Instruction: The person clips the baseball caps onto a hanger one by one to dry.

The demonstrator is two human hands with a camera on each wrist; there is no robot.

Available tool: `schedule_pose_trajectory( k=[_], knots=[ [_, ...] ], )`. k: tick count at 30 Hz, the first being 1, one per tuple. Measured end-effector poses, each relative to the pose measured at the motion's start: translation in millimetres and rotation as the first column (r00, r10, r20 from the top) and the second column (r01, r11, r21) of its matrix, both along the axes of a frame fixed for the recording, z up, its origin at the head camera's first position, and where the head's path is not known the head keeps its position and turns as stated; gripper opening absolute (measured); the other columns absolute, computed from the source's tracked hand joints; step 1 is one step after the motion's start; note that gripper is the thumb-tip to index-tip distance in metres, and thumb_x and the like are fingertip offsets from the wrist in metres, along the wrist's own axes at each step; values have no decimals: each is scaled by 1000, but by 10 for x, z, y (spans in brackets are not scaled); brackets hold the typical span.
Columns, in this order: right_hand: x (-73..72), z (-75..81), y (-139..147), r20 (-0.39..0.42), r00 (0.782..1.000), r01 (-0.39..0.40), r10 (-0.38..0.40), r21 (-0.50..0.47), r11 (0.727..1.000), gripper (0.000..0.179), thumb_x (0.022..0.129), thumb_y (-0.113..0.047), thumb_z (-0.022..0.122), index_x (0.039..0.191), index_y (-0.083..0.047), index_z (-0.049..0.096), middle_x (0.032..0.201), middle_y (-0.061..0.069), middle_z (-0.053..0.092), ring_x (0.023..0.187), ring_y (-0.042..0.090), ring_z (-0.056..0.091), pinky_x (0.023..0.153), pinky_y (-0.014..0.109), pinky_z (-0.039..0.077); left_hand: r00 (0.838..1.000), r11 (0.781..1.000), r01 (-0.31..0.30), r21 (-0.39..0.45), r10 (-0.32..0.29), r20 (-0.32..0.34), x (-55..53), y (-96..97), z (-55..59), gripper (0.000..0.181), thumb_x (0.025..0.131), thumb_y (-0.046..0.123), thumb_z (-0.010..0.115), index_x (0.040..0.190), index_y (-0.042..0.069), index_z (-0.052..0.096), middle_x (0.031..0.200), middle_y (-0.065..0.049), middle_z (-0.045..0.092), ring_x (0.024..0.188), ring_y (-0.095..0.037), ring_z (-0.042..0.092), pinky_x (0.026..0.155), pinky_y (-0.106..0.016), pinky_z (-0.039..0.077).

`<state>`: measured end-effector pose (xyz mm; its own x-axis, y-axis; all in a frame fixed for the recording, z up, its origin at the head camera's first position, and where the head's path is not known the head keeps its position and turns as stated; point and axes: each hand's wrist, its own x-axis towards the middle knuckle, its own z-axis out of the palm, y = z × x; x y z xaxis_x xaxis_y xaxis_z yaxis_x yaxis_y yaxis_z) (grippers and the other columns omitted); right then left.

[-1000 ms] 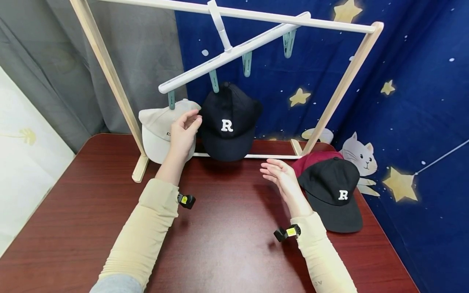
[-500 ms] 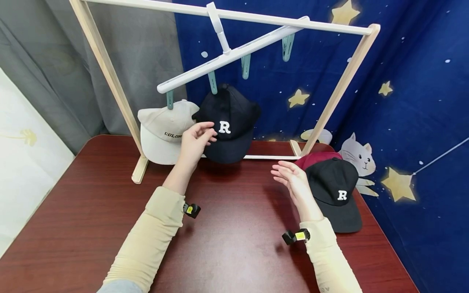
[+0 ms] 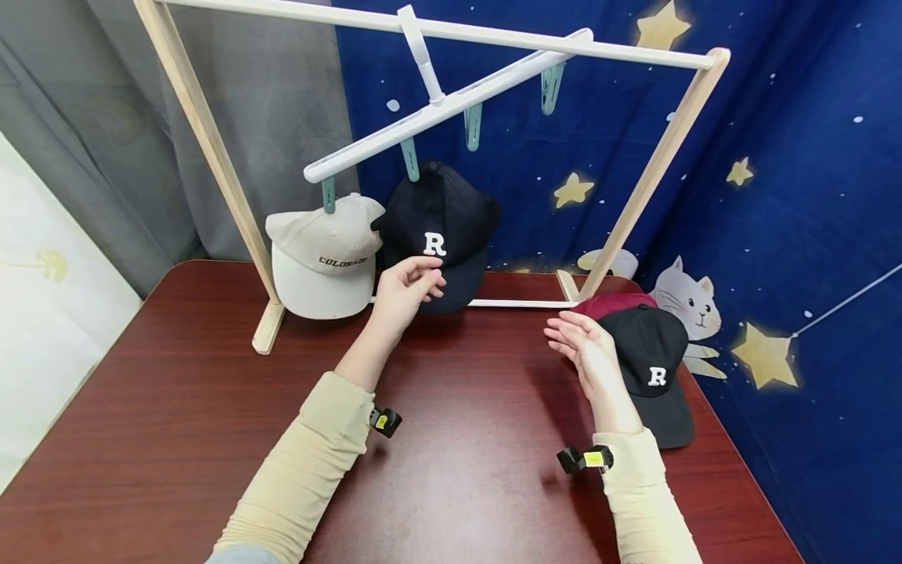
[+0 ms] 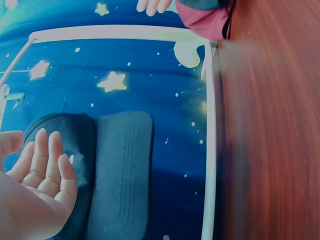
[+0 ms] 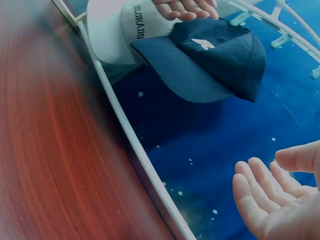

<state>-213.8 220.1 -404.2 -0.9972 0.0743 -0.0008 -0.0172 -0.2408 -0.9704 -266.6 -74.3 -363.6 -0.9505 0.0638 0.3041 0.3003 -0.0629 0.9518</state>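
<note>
My left hand [image 3: 407,291] is in front of the hanging dark cap [image 3: 458,211] with a white R, its fingers loosely bent and nothing held. Beside that cap, on the left, hangs a beige cap [image 3: 320,274] lettered in dark print. Teal clips [image 3: 328,194] join both caps to a white hanger [image 3: 395,129], which tilts down to the left. Over the table at right, my right hand [image 3: 590,352] has relaxed fingers and holds nothing. Just beyond it lies a black cap [image 3: 651,345] with an R, partly covering a dark red cap [image 3: 611,303].
The hanger hooks over the top bar of a wooden rack [image 3: 651,164], whose feet stand on the reddish-brown table [image 3: 465,470]. Two more clips [image 3: 473,127] hang on the hanger's right half with no cap. A starry blue curtain [image 3: 810,196] is behind.
My left hand has moved right and down, from the beige cap to in front of the hanging dark cap, uncovering the beige cap's lettering. My right hand has drifted slightly right. The caps hang nearly still.
</note>
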Motion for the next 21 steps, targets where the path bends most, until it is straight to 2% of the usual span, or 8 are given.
schedule_pose_trajectory(
  k=[11,18,21],
  knots=[
    [108,65,189,-67,996,61,-58,36,998,16,96,1,53,109,-5,58,97,5,70,87,16,68,79,29,53,997,996,68,-57,-66,46,75,246,-119,22,91,0,60,111,-10,63,80,-16,68,62,-17,64,57,-24,49],
    [195,111,299,-86,993,89,-84,53,995,15,96,-2,55,110,-4,60,98,4,70,89,16,69,80,27,53,994,992,94,-79,-89,58,124,419,-217,20,90,-3,58,108,-7,65,81,-16,68,63,-21,65,57,-25,49],
    [221,115,338,-106,990,98,-93,50,994,16,96,-1,54,112,0,58,97,4,70,88,16,69,78,26,53,993,991,109,-80,-104,63,147,491,-246,19,89,-4,58,106,-6,65,80,-15,68,63,-22,65,57,-24,48]
  ],
)
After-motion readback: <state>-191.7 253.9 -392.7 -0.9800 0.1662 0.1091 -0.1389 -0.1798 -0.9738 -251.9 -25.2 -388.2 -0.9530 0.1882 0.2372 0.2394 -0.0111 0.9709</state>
